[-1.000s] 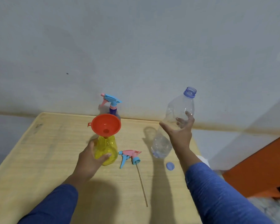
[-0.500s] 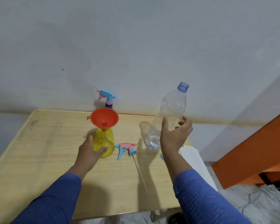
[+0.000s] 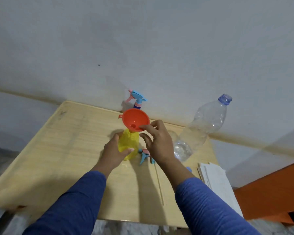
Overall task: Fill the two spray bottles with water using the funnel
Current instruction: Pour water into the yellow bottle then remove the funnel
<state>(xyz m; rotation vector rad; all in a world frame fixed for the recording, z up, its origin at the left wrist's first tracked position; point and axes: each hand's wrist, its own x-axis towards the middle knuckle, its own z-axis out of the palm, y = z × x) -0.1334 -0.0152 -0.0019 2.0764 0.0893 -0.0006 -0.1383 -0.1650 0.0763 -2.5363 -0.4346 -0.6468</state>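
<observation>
The left hand [image 3: 115, 152] is gripping the yellow spray bottle [image 3: 128, 141] to steady it while the right hand [image 3: 157, 143] is pinching the funnel [image 3: 134, 119] rim for removal.

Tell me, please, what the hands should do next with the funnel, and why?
Probably lift the orange funnel out: the right hand pinches its rim, the left hand grips the yellow spray bottle, and the clear bottle stands on the table.

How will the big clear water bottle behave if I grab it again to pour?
The clear bottle is probably light, since only a little water shows at its base. Its thin walls may well buckle under a firm grip. Tall, nearly empty and uncapped, it looks apt to tip if bumped, and whatever spills would land on the table.
</observation>
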